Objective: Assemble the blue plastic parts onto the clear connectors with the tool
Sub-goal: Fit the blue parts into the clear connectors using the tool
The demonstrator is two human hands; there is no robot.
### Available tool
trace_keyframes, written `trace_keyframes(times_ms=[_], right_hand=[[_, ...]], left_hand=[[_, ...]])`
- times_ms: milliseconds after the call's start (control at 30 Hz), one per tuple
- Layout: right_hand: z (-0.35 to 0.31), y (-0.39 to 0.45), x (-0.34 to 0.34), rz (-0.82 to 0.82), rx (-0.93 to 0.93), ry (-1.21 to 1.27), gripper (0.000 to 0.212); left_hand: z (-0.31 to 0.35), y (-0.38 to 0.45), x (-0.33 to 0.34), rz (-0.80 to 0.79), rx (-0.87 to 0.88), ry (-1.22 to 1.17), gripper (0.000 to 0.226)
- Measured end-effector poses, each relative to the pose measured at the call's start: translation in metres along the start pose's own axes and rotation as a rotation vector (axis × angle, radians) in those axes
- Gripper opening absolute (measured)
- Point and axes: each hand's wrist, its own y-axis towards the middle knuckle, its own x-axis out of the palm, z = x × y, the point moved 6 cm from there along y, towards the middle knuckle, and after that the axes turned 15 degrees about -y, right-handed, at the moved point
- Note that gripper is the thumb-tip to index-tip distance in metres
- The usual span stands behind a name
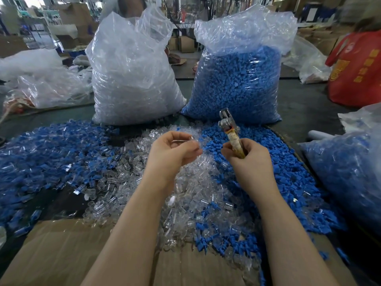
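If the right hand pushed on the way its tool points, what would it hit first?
Probably the bag of blue parts. The right hand holds the tool pointing up and away, its metal tip just before the bag's base, though depth is unclear.

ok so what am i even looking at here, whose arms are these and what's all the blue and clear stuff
This is one picture from a camera worn on a person's head, looking down at their own bare arms. No machine is involved. The left hand pinches a small clear connector. The right hand grips a hand tool with a metal head and taped handle. On the table lie a clear connector pile in the middle, a loose blue parts pile on the right, and what look like joined pieces on the left. Behind stand a bag of clear parts and a bag of blue parts.
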Motion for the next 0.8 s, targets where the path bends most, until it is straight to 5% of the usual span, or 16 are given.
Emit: trace_keyframes(times_ms=[300,800], right_hand=[[-0.025,-0.012,0.007,-0.081,-0.181,0.207,0.026],[-0.035,-0.018,-0.003,0.128,-0.301,0.333,0.018]], left_hand=[[-0.004,-0.001,0.005,0.018,-0.013,-0.199,0.022],[-0.004,-0.007,0.012,0.015,0.069,0.111,0.027]])
